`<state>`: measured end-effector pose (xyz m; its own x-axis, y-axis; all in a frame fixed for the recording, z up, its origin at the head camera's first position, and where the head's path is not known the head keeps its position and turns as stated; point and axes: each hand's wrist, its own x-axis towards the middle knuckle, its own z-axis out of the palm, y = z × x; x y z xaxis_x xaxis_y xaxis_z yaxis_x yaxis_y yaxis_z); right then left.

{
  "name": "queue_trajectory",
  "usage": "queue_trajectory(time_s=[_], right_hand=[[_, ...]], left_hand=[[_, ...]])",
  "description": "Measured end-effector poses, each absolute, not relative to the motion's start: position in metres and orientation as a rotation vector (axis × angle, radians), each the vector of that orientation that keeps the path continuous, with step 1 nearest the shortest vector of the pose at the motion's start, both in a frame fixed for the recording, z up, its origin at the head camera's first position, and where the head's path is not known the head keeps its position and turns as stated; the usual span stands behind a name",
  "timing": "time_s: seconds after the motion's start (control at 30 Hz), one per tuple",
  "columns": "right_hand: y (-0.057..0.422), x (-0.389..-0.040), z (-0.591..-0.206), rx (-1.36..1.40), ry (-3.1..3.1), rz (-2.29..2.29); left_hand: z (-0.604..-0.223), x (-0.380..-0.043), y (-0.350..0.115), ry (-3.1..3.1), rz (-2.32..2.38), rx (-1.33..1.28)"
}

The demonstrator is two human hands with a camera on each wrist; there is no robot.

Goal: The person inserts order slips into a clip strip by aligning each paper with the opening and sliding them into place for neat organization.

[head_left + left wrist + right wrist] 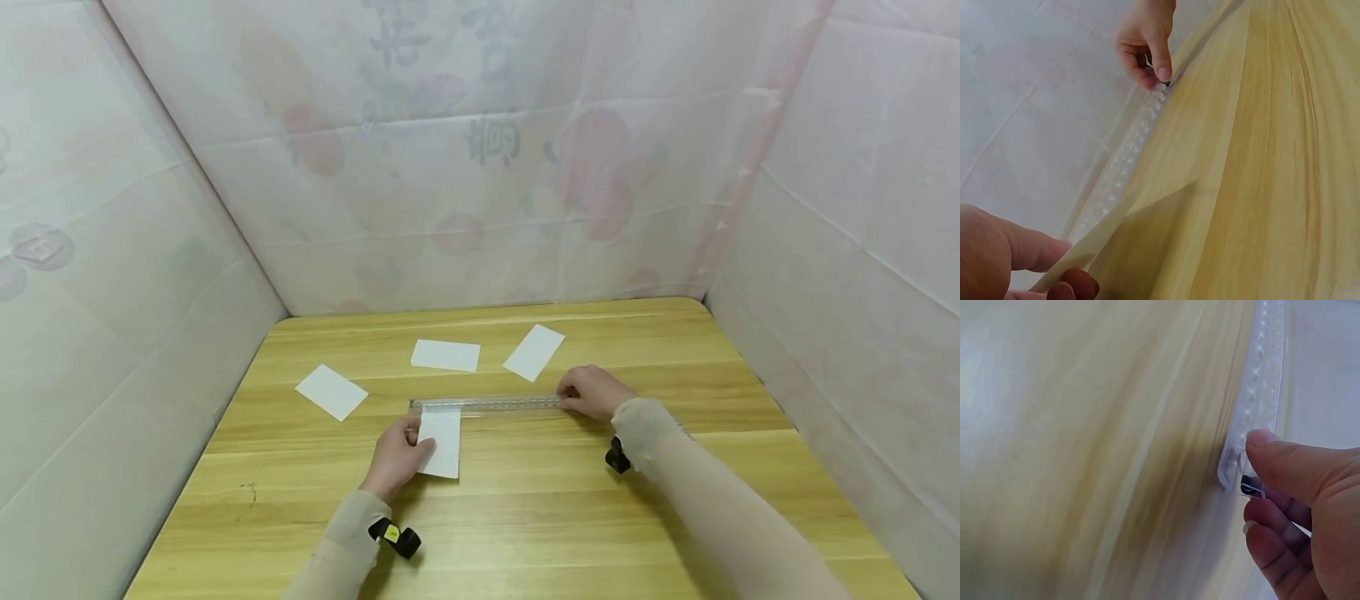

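Observation:
My left hand pinches a white card near its left edge, thumb on top and fingers beneath. In the left wrist view the card is tilted up, casting a shadow on the wood. A long clear plastic strip with a bumpy middle lies crosswise, and the card's far edge meets its left part. At the strip's other end, my right hand holds it between thumb and fingers. The right wrist view shows a small black piece at that end of the strip, by the fingers.
Three more white cards lie farther back on the wooden table: one at left, a middle card and a slanted card at right. Pale printed cloth walls enclose the table's back and sides.

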<state>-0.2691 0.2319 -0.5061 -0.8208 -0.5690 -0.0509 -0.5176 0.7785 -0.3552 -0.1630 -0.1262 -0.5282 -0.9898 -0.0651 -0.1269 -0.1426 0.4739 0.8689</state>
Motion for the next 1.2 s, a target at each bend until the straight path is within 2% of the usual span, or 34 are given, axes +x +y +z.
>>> queue_trajectory(time_s=[0.23, 0.6, 1.2], right_hand=[[0.221, -0.268, -0.514, -0.879, 2.832, -0.512], [0.227, -0.264, -0.513, -0.676, 2.764, -0.822], [0.230, -0.274, -0.511, -0.783, 2.773, -0.606]], left_hand=[[-0.528, -0.158, -0.134, 2.654, 1.559, -0.238], [-0.531, -0.154, -0.146, 2.636, 1.545, -0.285], [-0.530, -0.160, -0.144, 2.627, 1.538, -0.279]])
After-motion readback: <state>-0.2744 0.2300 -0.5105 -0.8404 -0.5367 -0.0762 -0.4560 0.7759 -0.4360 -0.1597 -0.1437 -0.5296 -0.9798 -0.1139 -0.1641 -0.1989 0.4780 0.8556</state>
